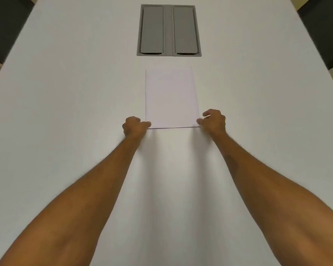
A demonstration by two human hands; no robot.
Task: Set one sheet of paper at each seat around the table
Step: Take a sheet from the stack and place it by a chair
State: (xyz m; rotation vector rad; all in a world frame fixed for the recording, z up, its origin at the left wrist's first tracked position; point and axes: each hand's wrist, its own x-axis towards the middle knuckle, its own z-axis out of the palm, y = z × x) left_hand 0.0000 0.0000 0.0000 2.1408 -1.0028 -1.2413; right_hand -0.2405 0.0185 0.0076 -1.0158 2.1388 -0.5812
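Note:
White paper [170, 96] lies on the white table [65, 112], in the middle, long side pointing away from me. Whether it is one sheet or a thin stack I cannot tell. My left hand [135, 126] pinches its near left corner. My right hand [212, 120] pinches its near right corner, thumb on top. Both arms reach straight out over the table. The near edge of the paper is slightly lifted and casts a thin dark line.
A grey recessed cable box [169, 30] with two closed flaps sits in the table beyond the paper. Dark chair backs show at the far left [6, 25] and far right [323, 33] edges of the table.

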